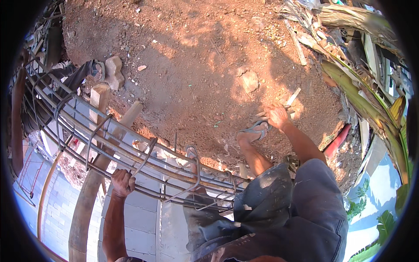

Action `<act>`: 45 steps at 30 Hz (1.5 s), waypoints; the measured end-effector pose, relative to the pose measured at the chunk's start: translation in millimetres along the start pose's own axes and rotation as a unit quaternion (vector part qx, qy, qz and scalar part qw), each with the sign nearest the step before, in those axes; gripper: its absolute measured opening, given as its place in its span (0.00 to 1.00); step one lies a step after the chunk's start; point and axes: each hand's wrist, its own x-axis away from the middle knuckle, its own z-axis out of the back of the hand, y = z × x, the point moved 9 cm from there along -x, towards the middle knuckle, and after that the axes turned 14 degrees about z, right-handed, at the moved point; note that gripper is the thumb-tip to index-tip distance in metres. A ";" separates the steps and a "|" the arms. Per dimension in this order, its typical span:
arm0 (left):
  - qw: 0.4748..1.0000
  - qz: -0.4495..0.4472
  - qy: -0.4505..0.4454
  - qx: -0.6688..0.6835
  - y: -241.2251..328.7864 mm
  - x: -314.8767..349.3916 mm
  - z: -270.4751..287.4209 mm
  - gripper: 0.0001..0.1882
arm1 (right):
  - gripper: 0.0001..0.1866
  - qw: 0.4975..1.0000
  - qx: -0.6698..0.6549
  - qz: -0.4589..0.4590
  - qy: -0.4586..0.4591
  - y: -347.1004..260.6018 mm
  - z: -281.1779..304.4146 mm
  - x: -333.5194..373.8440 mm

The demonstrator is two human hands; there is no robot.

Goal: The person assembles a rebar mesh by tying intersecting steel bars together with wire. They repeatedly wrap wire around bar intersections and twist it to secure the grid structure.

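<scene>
A long rebar cage (144, 159), its bars tied with bent stirrups, stretches from the far left to beside my legs. My left hand (123, 182) is closed in a fist round its lower bar, near a stirrup. Down on the reddish soil, my right hand (277, 115) has its fingers bent over a light piece of wood (293, 98), whose ends stick out past the hand. The fingertips are partly hidden. My sandalled right foot (261, 127) stands right beside that hand, and my other foot (192, 152) shows beyond the cage.
Another person's sandalled foot (98, 70) and arm (18, 118) are at the left, by the cage's far end. Wooden posts (99, 98) rise under the cage. A pale rock (114, 73) lies on the soil. Dry banana leaves (349, 17) crowd the right, above a red object (338, 140).
</scene>
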 end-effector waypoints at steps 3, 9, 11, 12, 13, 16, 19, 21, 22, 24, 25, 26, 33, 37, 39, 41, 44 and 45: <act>1.000 -0.014 0.005 0.012 -1.8 1.6 -1.7 0.08 | 0.15 0.996 -0.042 -0.021 -0.074 9.2 77.3 23.5; 1.000 0.009 0.018 -0.019 -7.8 6.7 -9.7 0.13 | 0.10 0.913 -0.253 -0.285 0.148 30.9 228.6 134.1; 0.999 0.019 0.019 -0.023 -8.3 8.3 -9.1 0.14 | 0.14 0.908 -0.246 -0.256 0.222 23.0 251.3 169.4; 0.999 0.031 0.012 -0.034 -9.4 6.1 -9.4 0.15 | 0.14 0.910 -0.209 -0.283 0.221 14.6 255.9 190.1; 0.998 0.036 0.020 -0.038 -9.6 5.9 -7.9 0.15 | 0.15 0.910 -0.171 -0.307 0.222 6.8 263.4 209.1; 0.997 0.053 0.046 -0.037 -4.6 3.7 -4.8 0.14 | 0.16 0.950 -0.121 -0.223 0.180 -49.8 301.0 215.5; 0.996 0.075 0.047 -0.026 -8.5 9.5 -15.6 0.11 | 0.13 0.942 -0.161 -0.258 0.141 -75.4 307.1 252.0; 0.994 0.038 0.082 -0.053 -10.5 9.0 -17.1 0.10 | 0.05 0.927 -0.219 -0.245 0.180 -106.3 338.8 238.1; 0.996 0.030 0.065 -0.061 -13.3 9.5 -21.4 0.09 | 0.05 0.935 -0.207 -0.233 0.167 -102.6 342.6 236.8; 0.995 0.021 0.052 -0.077 -4.7 7.4 -11.7 0.11 | 0.06 0.935 -0.208 -0.239 0.160 -82.1 335.9 236.3; 0.996 0.037 0.047 -0.061 -6.1 8.7 -10.1 0.12 | 0.06 0.925 -0.222 -0.258 0.166 -69.4 332.4 234.7; 0.996 0.042 0.038 -0.065 -8.4 5.3 -12.4 0.12 | 0.07 0.914 -0.244 -0.273 0.172 -60.5 330.6 227.2; 0.980 0.154 -0.040 -0.116 10.4 -1.8 10.6 0.14 | 0.08 0.881 -0.332 -0.283 0.184 -25.0 410.3 167.7; 0.901 0.427 0.004 -0.078 24.7 16.5 73.1 0.15 | 0.08 0.880 -0.342 -0.262 0.199 20.0 458.6 150.7; 0.805 0.584 0.097 0.035 50.3 29.2 109.1 0.15 | 0.09 0.835 -0.403 -0.253 0.279 29.9 490.9 125.3; 0.727 0.659 0.142 0.128 86.8 13.7 135.5 0.18 | 0.09 0.802 -0.426 -0.269 0.320 29.1 522.5 108.2; 0.683 0.634 0.264 0.249 157.9 -45.6 202.1 0.20 | 0.13 0.882 -0.314 -0.184 0.301 1.9 607.1 63.6; 0.672 0.659 0.141 0.307 173.5 -70.6 203.0 0.20 | 0.15 0.897 -0.311 -0.151 0.277 18.2 610.5 58.8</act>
